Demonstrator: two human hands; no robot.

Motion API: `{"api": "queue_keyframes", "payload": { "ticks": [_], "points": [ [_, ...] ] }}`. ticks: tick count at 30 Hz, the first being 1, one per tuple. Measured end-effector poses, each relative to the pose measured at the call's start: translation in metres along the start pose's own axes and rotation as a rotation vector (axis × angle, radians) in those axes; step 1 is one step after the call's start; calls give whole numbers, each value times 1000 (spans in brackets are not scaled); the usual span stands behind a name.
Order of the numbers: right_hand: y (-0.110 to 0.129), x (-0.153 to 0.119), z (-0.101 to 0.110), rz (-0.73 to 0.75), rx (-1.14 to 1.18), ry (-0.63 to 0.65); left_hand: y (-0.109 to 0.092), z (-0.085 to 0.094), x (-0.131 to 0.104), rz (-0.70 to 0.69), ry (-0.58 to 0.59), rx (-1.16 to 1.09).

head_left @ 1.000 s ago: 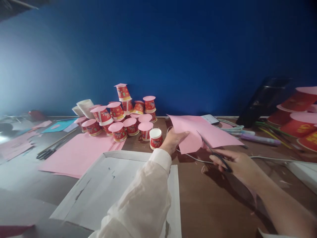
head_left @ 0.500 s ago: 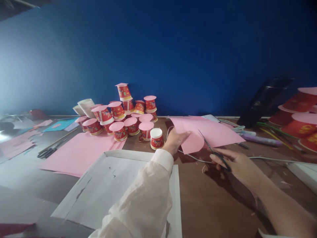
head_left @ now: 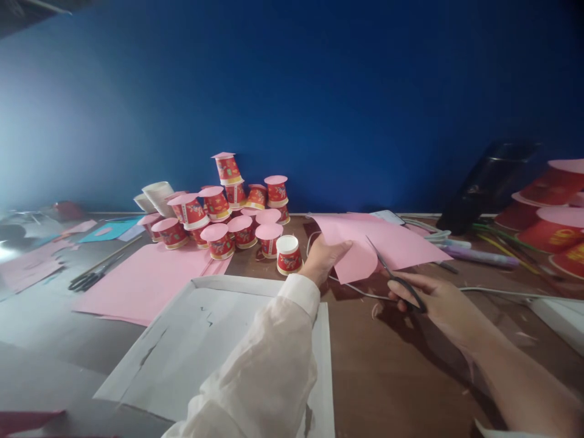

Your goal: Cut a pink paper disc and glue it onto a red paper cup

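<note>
A pink paper sheet (head_left: 396,240) is pinched at its left edge by my left hand (head_left: 325,258), thumb on top. A curved cut shows in its near part. My right hand (head_left: 422,295) grips black-handled scissors (head_left: 408,291), whose blades meet the paper at the cut. Left of my left hand stands a red paper cup (head_left: 289,260) with a white top and no pink disc. Beyond it, several red cups with pink paper tops (head_left: 219,243) are grouped and partly stacked.
A white shallow box (head_left: 182,340) lies under my left sleeve. Pink sheets (head_left: 150,280) and other scissors (head_left: 91,277) lie left. A black cylinder (head_left: 483,188), a purple marker (head_left: 483,255), a white cable (head_left: 365,292) and more red cups (head_left: 554,234) are toward the right.
</note>
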State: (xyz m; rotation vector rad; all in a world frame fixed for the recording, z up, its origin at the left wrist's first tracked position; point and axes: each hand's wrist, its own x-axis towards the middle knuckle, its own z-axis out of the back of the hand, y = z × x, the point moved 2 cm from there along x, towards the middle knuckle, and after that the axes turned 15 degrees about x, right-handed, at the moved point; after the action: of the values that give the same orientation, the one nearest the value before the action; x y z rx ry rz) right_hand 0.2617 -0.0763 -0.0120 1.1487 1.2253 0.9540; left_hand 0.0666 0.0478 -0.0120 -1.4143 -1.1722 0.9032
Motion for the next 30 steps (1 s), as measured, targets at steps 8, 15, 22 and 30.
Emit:
{"api": "queue_keyframes", "payload": {
  "ticks": [8,15,22,30],
  "points": [
    [6,-5,-6,30,29,-46,5,-2,5,64,-16,-30],
    [6,-4,-2,29,-32,-53,0,0,3,48,0,6],
    [8,-2,3,21,-139,-8,5,1,6,19,13,-1],
    [10,-2,2,46,-136,1,8,3,8,22,36,-8]
  ]
}}
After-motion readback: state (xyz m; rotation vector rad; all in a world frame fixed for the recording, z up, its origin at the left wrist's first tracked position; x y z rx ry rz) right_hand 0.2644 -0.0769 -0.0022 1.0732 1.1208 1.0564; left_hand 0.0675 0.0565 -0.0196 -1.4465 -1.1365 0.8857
